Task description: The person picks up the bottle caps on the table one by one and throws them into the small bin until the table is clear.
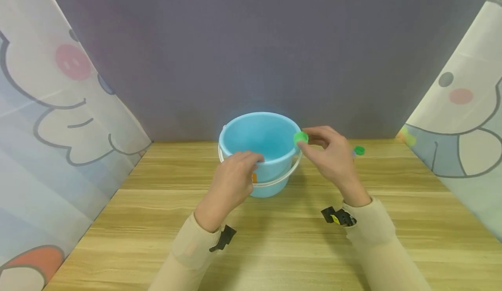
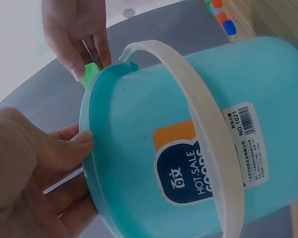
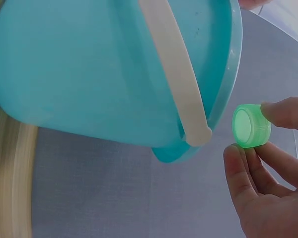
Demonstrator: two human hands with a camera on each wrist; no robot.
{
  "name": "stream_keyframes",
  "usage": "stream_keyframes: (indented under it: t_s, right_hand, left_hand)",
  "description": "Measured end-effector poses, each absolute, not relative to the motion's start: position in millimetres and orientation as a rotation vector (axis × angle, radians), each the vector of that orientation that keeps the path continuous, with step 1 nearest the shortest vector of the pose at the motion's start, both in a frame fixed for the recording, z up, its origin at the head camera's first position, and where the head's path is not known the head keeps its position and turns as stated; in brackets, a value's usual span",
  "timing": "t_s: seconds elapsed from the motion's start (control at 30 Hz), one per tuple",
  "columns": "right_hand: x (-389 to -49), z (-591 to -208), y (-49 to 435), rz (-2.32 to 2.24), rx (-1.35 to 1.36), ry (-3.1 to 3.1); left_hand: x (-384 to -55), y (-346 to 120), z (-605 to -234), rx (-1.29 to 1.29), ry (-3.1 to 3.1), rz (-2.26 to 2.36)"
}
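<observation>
A light blue bucket point(image 1: 270, 191) stands upright on the wooden table, its white handle point(image 1: 280, 180) hanging down across the front. My left hand point(image 1: 233, 178) grips the near rim, with the thumb on the outer side in the left wrist view and the other fingers over the inner side. Above the right part of the rim, my right hand point(image 1: 333, 156) pinches a green bottle cap point(image 3: 252, 125) between thumb and fingers. The right wrist view shows this cap apart from the bucket. The bucket's bottom inside is hidden.
Behind the right hand lies another green cap point(image 1: 359, 150) on the table. The left wrist view shows a blue cap point(image 2: 229, 27) and an orange cap point(image 2: 222, 19) there too. A grey panel point(image 1: 266, 55) stands at the back, with cartoon-printed curtains point(image 1: 462, 121) at the sides.
</observation>
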State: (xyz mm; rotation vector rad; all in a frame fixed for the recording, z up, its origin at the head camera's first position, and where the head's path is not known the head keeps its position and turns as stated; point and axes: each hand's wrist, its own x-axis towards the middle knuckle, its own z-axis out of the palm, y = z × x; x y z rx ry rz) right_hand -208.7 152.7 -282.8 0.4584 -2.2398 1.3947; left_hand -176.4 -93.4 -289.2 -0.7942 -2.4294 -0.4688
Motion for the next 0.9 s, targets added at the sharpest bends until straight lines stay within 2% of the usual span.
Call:
stream_keyframes:
  t_s: [0.33, 0.9]
  right_hand:
    - [-210, -286, 146, 1.486, 0.562, -2.129]
    - [-211, -286, 142, 1.505, 0.584, -2.12]
  left_hand:
    - [-176, -93, -288, -0.787, -2.439, -0.462]
    - [-175, -93, -288, -0.777, -2.448, -0.464]
